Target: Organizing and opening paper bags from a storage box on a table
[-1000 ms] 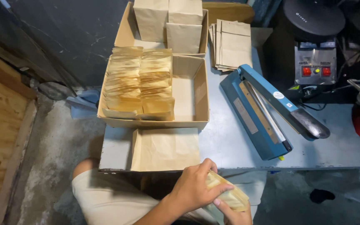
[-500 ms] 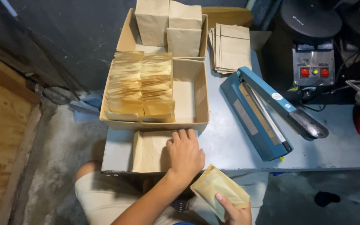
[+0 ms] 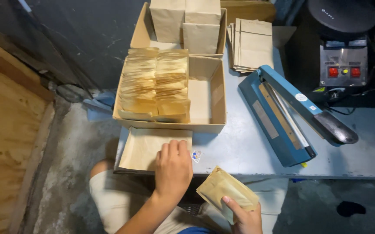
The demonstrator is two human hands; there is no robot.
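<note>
My left hand (image 3: 173, 170) lies flat, fingers together, on the right edge of a brown cardboard flap (image 3: 146, 147) at the table's front. My right hand (image 3: 244, 217) grips a filled brown paper pouch (image 3: 224, 193) below the table edge, over my lap. Just beyond the flap stands an open cardboard box (image 3: 211, 97) with two rows of filled brown pouches (image 3: 155, 84) on its left side; its right side shows bare cardboard.
A blue heat sealer (image 3: 289, 115) with its arm raised sits on the grey table (image 3: 239, 147) to the right. Flat brown bags (image 3: 252, 43) are stacked behind it, a second box of upright bags (image 3: 187, 21) stands at the back. A black machine with red buttons (image 3: 343, 65) is far right.
My left hand left the pouch and moved up and left onto the cardboard flap. My right hand keeps the pouch, now lower and to the right.
</note>
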